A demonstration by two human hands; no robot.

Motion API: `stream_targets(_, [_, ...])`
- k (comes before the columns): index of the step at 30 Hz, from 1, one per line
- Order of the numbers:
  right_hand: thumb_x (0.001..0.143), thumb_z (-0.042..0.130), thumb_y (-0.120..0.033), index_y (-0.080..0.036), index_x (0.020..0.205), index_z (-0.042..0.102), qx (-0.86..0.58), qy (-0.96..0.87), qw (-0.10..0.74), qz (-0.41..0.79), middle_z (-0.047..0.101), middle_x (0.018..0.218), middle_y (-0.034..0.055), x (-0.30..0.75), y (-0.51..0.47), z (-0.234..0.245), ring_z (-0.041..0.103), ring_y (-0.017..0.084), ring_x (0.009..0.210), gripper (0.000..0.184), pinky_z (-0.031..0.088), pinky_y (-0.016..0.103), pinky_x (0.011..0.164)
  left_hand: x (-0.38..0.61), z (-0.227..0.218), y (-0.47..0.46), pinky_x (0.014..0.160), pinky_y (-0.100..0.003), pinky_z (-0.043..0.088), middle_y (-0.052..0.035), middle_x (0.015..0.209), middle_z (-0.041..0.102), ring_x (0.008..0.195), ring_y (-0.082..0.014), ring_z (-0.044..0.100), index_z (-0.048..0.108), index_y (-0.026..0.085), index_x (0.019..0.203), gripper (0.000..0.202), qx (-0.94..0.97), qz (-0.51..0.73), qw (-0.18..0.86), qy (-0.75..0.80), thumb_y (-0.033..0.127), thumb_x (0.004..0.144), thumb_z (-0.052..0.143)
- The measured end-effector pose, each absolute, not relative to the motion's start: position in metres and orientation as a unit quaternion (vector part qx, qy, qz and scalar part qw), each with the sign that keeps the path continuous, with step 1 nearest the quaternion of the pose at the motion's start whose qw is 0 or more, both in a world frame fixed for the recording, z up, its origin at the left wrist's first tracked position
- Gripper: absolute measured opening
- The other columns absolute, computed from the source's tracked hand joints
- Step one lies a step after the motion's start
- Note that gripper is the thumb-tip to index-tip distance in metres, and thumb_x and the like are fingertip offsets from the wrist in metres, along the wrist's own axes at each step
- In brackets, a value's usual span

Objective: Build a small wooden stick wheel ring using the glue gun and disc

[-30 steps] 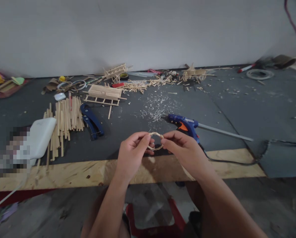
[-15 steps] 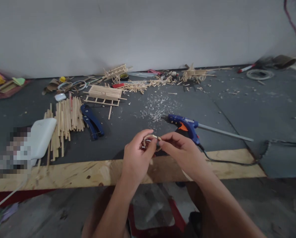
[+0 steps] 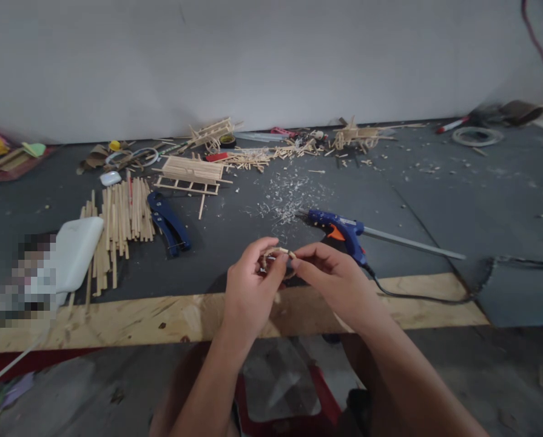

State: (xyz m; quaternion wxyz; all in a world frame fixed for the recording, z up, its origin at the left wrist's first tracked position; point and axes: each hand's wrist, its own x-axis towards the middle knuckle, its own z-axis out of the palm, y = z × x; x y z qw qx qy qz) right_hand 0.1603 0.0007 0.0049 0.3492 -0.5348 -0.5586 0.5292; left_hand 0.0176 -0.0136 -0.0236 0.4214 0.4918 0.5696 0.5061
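Pinching a small pale ring (image 3: pixel 278 249) between both hands above the worktop (image 3: pixel 362 188)

The ring is held up over the near part of the worktop, around the middle of the scene, just above the inner side of the pale wooden board (image 3: pixel 144 325) along the near edge. The left hand (image 3: pixel 253 282) curls around its left side, with the thumb pressed on the front and the index finger arched behind. The right hand (image 3: pixel 339 276) nips its right side between thumb and index finger in a narrow grip. The other fingers are partly hidden, so I cannot tell whether they touch it.

Just beyond the right hand lies a blue glue gun (image 3: pixel 344 223) with an orange trigger, its nozzle pointing left and a long translucent stick (image 3: pixel 412 243) running out to the right. White wisps (image 3: pixel 289 197) are scattered beyond the nozzle.

On the left, a blue hand tool (image 3: pixel 167 223) lies beside a pile of thin wooden sticks (image 3: pixel 125 212), and a white block (image 3: pixel 77 255) sits just left of the pile. Farther back is a wooden model (image 3: pixel 193 170) with slatted sides; two smaller wheeled models, one left (image 3: pixel 214 132) and one right (image 3: pixel 357 138), stand near the far wall, with short offcuts (image 3: pixel 248 159) between them.
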Motion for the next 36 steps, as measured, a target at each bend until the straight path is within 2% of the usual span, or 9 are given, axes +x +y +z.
stream_targets(5, [0.082, 0.061, -0.036, -0.021, 0.085, 0.065, -0.535, -0.559, 0.359, 0.522, 0.068, 0.082, 0.0011, 0.1626, 0.0020, 0.0032, 0.062, 0.015, 0.077, 0.016, 0.047, 0.026, 0.070, 0.0166, -0.0189, -0.0137, 0.056, -0.025, 0.057, -0.0073, 0.099, 0.070, 0.077, -0.0171, 0.067, 0.055, 0.021, 0.120, 0.043, 0.450, 0.511, 0.486, 0.548, 0.037, 0.081, 0.063])
stream_targets(8, [0.082, 0.061, -0.036, -0.021, 0.087, 0.064, -0.532, -0.564, 0.361, 0.518, 0.068, 0.081, 0.0018, 0.1631, 0.0024, 0.0009, 0.062, 0.015, 0.075, 0.017, 0.048, 0.026, 0.068, 0.0160, -0.0174, -0.0133, 0.053, -0.024, 0.057, -0.0078, 0.100, 0.069, 0.079, -0.0182, 0.067, 0.055, 0.020, 0.117, 0.041, 0.422, 0.515, 0.517, 0.538, 0.036, 0.080, 0.065])
stream_targets(16, [0.081, 0.063, -0.032, -0.020, 0.089, 0.063, -0.511, -0.554, 0.381, 0.535, 0.067, 0.079, 0.0013, 0.1609, 0.0010, -0.0014, 0.062, 0.014, 0.073, 0.014, 0.049, 0.026, 0.067, 0.0199, -0.0200, -0.0132, 0.049, -0.021, 0.055, -0.0020, 0.084, 0.068, 0.069, -0.0148, 0.066, 0.057, 0.021, 0.104, 0.031, 0.426, 0.534, 0.478, 0.552, 0.034, 0.078, 0.067])
stream_targets(21, [0.081, 0.062, -0.033, -0.021, 0.088, 0.063, -0.513, -0.556, 0.381, 0.532, 0.067, 0.078, 0.0012, 0.1612, 0.0012, -0.0017, 0.062, 0.014, 0.073, 0.014, 0.050, 0.026, 0.067, 0.0199, -0.0187, -0.0132, 0.054, -0.022, 0.057, -0.0019, 0.085, 0.069, 0.071, -0.0147, 0.067, 0.057, 0.021, 0.105, 0.034, 0.421, 0.530, 0.485, 0.554, 0.036, 0.077, 0.069])
stream_targets(25, [0.080, 0.063, -0.035, -0.020, 0.088, 0.064, -0.522, -0.564, 0.386, 0.511, 0.066, 0.077, 0.0015, 0.1616, 0.0015, -0.0019, 0.061, 0.014, 0.071, 0.016, 0.049, 0.026, 0.065, 0.0187, -0.0169, -0.0134, 0.050, -0.023, 0.057, -0.0038, 0.092, 0.070, 0.074, -0.0167, 0.067, 0.058, 0.021, 0.109, 0.039, 0.400, 0.522, 0.516, 0.549, 0.039, 0.077, 0.069])
stream_targets(36, [0.082, 0.062, -0.031, -0.021, 0.086, 0.063, -0.514, -0.556, 0.388, 0.525, 0.066, 0.076, -0.0008, 0.1595, -0.0005, 0.0023, 0.062, 0.012, 0.072, 0.011, 0.048, 0.024, 0.066, 0.0199, -0.0151, -0.0150, 0.049, -0.023, 0.058, -0.0020, 0.080, 0.071, 0.067, -0.0158, 0.068, 0.066, 0.019, 0.096, 0.029, 0.409, 0.509, 0.492, 0.575, 0.042, 0.077, 0.067])
